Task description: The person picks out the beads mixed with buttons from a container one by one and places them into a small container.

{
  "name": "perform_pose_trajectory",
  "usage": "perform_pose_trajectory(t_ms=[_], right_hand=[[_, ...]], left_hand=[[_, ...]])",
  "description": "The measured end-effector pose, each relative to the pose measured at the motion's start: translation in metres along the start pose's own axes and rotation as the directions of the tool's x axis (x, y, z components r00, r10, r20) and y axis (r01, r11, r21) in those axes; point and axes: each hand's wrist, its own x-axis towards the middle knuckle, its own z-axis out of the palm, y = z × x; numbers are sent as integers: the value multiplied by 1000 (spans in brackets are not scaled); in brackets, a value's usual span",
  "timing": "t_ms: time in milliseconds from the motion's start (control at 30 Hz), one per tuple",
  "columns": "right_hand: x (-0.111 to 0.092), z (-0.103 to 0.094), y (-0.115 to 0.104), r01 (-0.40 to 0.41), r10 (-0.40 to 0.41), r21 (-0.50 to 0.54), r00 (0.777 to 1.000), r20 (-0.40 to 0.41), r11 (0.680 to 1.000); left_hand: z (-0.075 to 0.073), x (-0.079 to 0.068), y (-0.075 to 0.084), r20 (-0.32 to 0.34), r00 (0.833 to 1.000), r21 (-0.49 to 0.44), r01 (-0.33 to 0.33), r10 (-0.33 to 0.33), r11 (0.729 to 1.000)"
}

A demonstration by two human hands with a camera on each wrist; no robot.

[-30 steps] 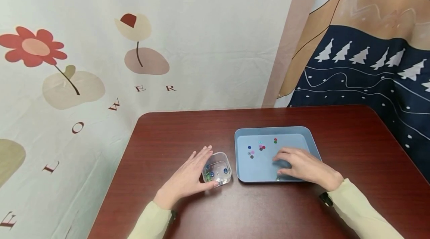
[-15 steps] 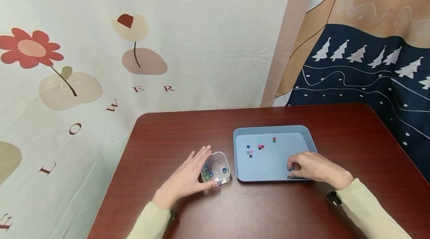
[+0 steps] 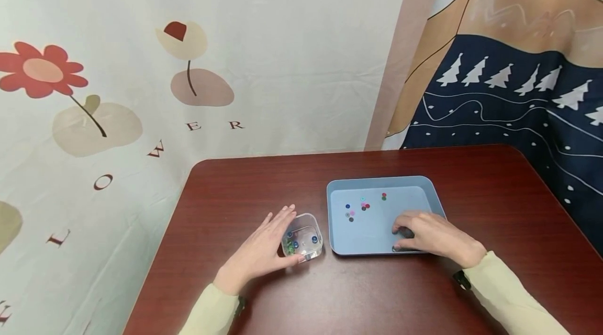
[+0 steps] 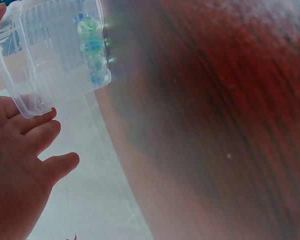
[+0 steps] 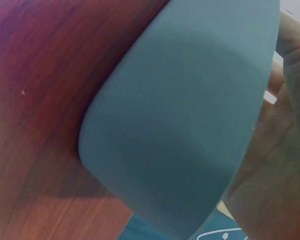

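A clear plastic box (image 3: 308, 222) stands on the table left of the tray, with several blue and green glass marbles (image 4: 92, 45) in it. My left hand (image 3: 264, 254) spans the box, thumb at its near rim and fingers along its far left side. In the blue tray (image 3: 367, 245), my right hand (image 3: 431, 233) reaches low over the near side, thumb and fingers bent towards each other. A small dark spot shows at the thumb tip; I cannot tell whether a marble is held there. In the right wrist view, the tray wall hides the fingertips.
Several small coloured discs (image 3: 364, 207) lie scattered in the tray's left and middle part. Box and tray stand on a dark red wooden table (image 3: 264, 183). A printed curtain (image 3: 292, 63) hangs behind the table's far edge.
My right hand moved right along the tray's near side, then back a little to the left, its fingers bending closer to the thumb at first. My left hand and the box stay in place.
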Motion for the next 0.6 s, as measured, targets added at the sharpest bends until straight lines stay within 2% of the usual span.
perform_pose_trajectory(t_ms=[167,367,600], right_hand=[[1,1,0,79,-79,-56,997,1,995],[-1,-1,1,67,-64,-54,997,44,996],[-1,3,3,108,-106,-74,994,31,991]], left_hand=[[0,0,0,-4,1000,1,-2,2,1000],[1,0,-1,-6,1000,0,-3,3,1000],[2,0,-2,-15,1000,-4,-13,13,1000]])
